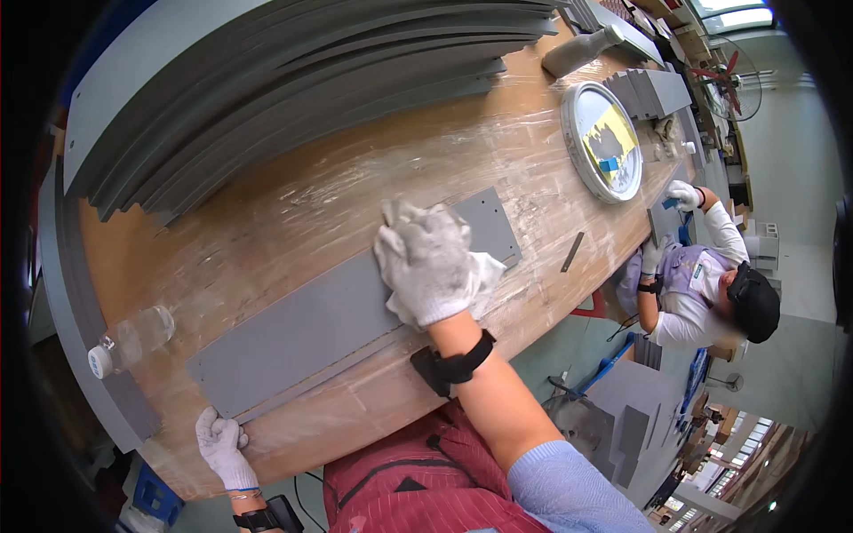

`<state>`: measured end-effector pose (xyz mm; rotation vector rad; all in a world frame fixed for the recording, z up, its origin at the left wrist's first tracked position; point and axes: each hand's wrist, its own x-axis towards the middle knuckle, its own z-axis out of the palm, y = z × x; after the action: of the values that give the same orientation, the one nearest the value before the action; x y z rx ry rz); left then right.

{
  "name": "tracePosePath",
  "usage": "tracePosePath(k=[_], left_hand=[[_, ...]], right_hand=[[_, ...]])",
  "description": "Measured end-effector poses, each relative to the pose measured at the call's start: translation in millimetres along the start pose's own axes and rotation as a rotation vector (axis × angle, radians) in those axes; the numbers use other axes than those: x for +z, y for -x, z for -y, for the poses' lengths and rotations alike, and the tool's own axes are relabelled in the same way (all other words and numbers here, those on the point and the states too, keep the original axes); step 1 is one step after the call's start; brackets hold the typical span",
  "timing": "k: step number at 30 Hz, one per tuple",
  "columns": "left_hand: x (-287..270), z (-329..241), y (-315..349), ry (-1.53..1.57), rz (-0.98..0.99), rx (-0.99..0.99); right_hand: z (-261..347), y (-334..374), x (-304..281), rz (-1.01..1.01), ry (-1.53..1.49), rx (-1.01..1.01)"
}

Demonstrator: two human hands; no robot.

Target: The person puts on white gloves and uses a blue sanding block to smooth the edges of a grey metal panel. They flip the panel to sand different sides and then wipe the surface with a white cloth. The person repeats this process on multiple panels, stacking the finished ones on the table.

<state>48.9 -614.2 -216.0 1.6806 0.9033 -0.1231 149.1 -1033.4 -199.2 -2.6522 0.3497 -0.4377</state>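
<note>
A long flat grey panel [302,333] with small holes at its ends lies slantwise on the wooden table [355,191]. My right hand [431,258], in a soiled white glove, presses a white cloth [485,277] onto the panel's right half. The cloth sticks out beyond the fingers and wrist side of the glove. At the panel's near left corner is my left hand [222,449], also gloved, its fingers curled at the edge; the fingertips are partly hidden.
Tall stacked grey panels [293,75] fill the far left. A clear bottle [133,339] lies near the left edge. To the right are a round white lid [570,147], a thin dark strip [572,252] and a cloudy bottle [582,53]. A co-worker [702,284] works beyond the table.
</note>
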Motion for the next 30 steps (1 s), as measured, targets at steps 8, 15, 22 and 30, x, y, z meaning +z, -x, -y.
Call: tracePosePath(k=[8,15,22,30], left_hand=[[122,-46,47,-1.029,0.191,0.868],[222,-48,69,-1.273,0.117,1.012],[218,-53,72,-1.293,0.141,0.998],[220,-56,73,-1.27,0.131,1.037]], right_hand=[[24,24,-4,0.113,0.228,-0.081],[-83,-40,-33,0.155,0.123,0.317],[-134,21,-51,-0.089,0.249,0.331],[-150,14,-51,-0.101,0.129,0.23]])
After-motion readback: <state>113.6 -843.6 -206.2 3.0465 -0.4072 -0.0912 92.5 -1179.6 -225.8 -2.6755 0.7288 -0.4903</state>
